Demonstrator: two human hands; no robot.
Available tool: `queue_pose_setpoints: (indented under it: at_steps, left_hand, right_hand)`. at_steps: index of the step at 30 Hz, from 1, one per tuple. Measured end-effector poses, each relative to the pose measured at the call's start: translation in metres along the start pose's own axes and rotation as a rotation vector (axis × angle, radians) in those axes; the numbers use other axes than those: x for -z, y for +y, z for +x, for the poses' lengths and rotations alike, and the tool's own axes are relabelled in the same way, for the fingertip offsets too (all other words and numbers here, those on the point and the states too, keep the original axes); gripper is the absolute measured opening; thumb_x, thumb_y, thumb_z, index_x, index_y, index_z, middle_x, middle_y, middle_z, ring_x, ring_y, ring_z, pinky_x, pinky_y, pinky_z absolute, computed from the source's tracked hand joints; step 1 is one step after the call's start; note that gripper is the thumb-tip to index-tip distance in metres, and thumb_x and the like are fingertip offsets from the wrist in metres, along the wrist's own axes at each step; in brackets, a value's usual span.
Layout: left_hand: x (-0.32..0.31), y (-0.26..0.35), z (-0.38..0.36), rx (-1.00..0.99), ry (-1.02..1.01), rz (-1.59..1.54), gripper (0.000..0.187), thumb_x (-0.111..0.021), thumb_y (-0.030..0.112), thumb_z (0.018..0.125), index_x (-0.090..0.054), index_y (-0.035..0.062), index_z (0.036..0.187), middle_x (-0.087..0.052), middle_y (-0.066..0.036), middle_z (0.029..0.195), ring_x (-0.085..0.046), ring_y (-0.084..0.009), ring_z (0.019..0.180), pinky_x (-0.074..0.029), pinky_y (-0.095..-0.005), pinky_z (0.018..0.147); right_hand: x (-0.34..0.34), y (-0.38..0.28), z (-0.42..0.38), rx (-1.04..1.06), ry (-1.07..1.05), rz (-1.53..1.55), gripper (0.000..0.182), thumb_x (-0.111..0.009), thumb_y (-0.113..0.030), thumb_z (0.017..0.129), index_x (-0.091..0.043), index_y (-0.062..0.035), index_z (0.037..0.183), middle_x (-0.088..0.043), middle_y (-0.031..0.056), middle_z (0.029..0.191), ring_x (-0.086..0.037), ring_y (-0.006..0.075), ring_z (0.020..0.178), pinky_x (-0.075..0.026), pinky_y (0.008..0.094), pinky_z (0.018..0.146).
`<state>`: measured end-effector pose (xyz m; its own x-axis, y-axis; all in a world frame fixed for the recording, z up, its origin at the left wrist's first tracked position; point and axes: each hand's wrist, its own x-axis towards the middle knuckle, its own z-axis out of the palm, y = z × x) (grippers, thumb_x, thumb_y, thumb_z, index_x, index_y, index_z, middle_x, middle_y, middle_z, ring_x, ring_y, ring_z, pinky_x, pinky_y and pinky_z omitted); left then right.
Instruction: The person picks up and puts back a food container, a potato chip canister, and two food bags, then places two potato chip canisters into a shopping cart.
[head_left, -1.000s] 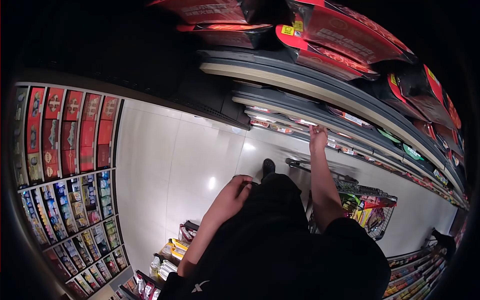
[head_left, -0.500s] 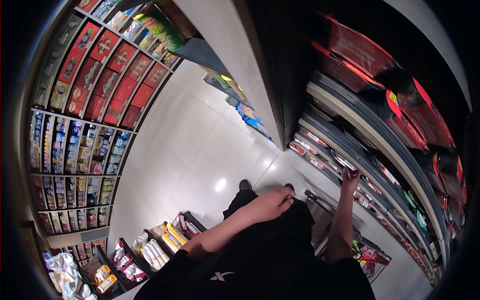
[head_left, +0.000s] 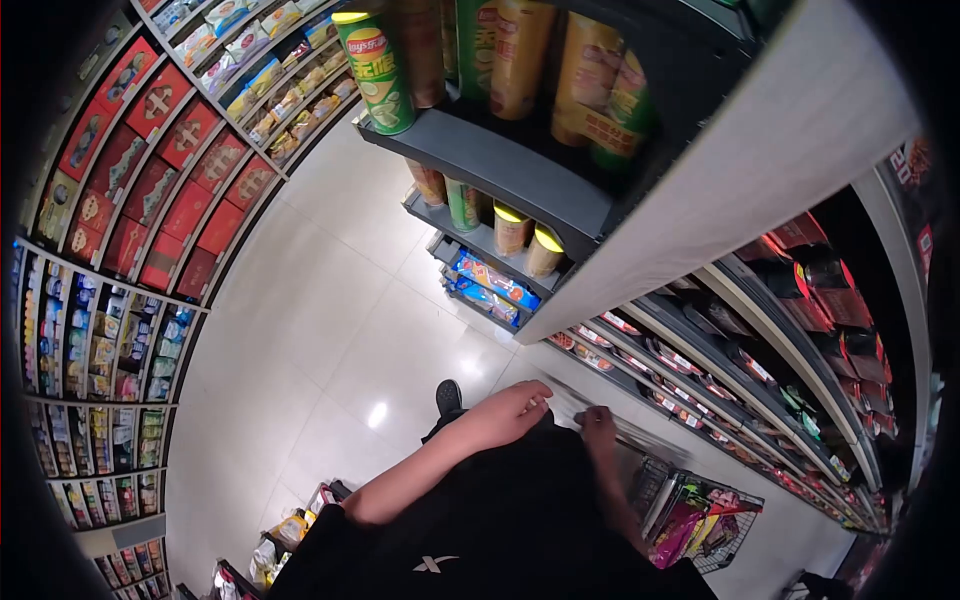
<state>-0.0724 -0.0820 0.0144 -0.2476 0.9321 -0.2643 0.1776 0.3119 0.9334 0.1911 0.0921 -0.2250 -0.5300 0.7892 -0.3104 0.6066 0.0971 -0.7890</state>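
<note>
Person in black top stands mid-aisle; left hand (head_left: 505,413) rests loosely curled at the waist with nothing visibly in it, right hand (head_left: 598,425) sits on the grey push-bar (head_left: 585,405) of the wire shopping trolley (head_left: 700,505), though whether the fingers wrap it I cannot tell. Trolley, just right of the body, already carries several bright pink, red and yellow snack packets (head_left: 690,520), so picking looks partly done with room left. Beyond: glossy pale tiled floor (head_left: 340,320), dark shelves of red packs (head_left: 800,290), 1 end rack of tall crisp tubes (head_left: 375,70).
</note>
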Motion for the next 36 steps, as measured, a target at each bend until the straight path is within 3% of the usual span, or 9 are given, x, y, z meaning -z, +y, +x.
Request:
queue_pose_setpoints:
  at_steps: [2, 5, 9, 14, 19, 23, 31, 36]
  left_hand:
    - [0.025, -0.004, -0.005, 0.078, 0.049, -0.062, 0.032, -0.059, 0.017, 0.107, -0.061, -0.0004, 0.133, -0.071, -0.017, 0.117, -0.071, -0.0288, 0.106, -0.054, -0.0375, 0.095]
    - [0.055, -0.018, -0.008, -0.012, 0.141, -0.147, 0.032, -0.062, 0.016, 0.107, -0.059, 0.0012, 0.135, -0.071, -0.013, 0.115, -0.07, -0.0214, 0.094, -0.056, -0.034, 0.086]
    - [0.104, -0.027, 0.005, -0.13, 0.253, -0.176, 0.039, -0.065, 0.017, 0.106, -0.053, 0.0039, 0.141, -0.067, -0.01, 0.124, -0.069, -0.0176, 0.093, -0.057, -0.0324, 0.084]
    - [0.153, -0.029, 0.023, -0.191, 0.281, -0.232, 0.039, -0.063, 0.009, 0.105, -0.051, 0.0056, 0.142, -0.066, -0.01, 0.125, -0.068, -0.0168, 0.099, -0.055, -0.0326, 0.092]
    - [0.152, -0.052, 0.017, -0.218, 0.172, -0.364, 0.031, -0.058, 0.007, 0.106, -0.055, 0.0013, 0.137, -0.069, -0.011, 0.115, -0.066, -0.0125, 0.102, -0.053, -0.0295, 0.093]
    - [0.139, -0.082, -0.005, -0.124, -0.008, -0.428, 0.03, -0.058, 0.013, 0.109, -0.054, 0.0006, 0.136, -0.066, -0.008, 0.113, -0.06, -0.0087, 0.093, -0.05, -0.027, 0.084]
    - [0.149, -0.115, -0.03, -0.08, -0.117, -0.369, 0.028, -0.062, 0.015, 0.109, -0.059, 0.0004, 0.132, -0.065, -0.005, 0.11, -0.061, -0.0092, 0.094, -0.052, -0.0264, 0.085]
    - [0.178, -0.114, -0.023, -0.073, -0.039, -0.31, 0.033, -0.063, 0.017, 0.108, -0.058, 0.0009, 0.136, -0.07, -0.01, 0.115, -0.069, -0.0169, 0.105, -0.055, -0.0309, 0.095]
  right_hand:
    - [-0.027, -0.077, -0.025, 0.128, -0.106, -0.099, 0.026, -0.059, -0.016, 0.105, -0.061, -0.0001, 0.125, -0.075, 0.0178, 0.099, -0.078, 0.0278, 0.081, -0.061, 0.0409, 0.074]
    - [-0.052, -0.109, -0.03, 0.246, -0.108, -0.191, 0.024, -0.06, -0.014, 0.105, -0.061, -0.0003, 0.125, -0.075, 0.0167, 0.098, -0.077, 0.0262, 0.081, -0.06, 0.0403, 0.073]
    - [-0.063, -0.137, -0.025, 0.052, 0.022, 0.091, 0.021, -0.056, -0.008, 0.107, -0.059, 0.0023, 0.124, -0.074, 0.0143, 0.095, -0.076, 0.0227, 0.08, -0.059, 0.0351, 0.075]
    - [-0.077, -0.168, -0.029, 0.038, 0.101, 0.121, 0.019, -0.054, -0.005, 0.107, -0.06, 0.0025, 0.124, -0.075, 0.0126, 0.098, -0.076, 0.0199, 0.082, -0.059, 0.032, 0.073]
    - [-0.103, -0.222, -0.036, 0.08, 0.057, 0.192, 0.019, -0.053, -0.006, 0.108, -0.06, 0.0018, 0.124, -0.074, 0.0112, 0.103, -0.076, 0.0177, 0.084, -0.057, 0.0298, 0.071]
    - [-0.115, -0.265, -0.026, 0.15, 0.048, 0.192, 0.019, -0.055, -0.01, 0.109, -0.062, 0.0006, 0.123, -0.075, 0.0101, 0.104, -0.077, 0.0176, 0.084, -0.057, 0.0303, 0.071]
    - [-0.104, -0.362, 0.011, 0.342, 0.144, 0.236, 0.018, -0.057, -0.009, 0.109, -0.064, 0.0025, 0.121, -0.076, 0.0127, 0.106, -0.076, 0.0168, 0.09, -0.058, 0.03, 0.077]
    - [-0.116, -0.392, 0.013, 0.434, 0.093, 0.208, 0.02, -0.056, -0.012, 0.109, -0.065, 0.0025, 0.12, -0.075, 0.0151, 0.109, -0.077, 0.019, 0.091, -0.06, 0.0317, 0.08]
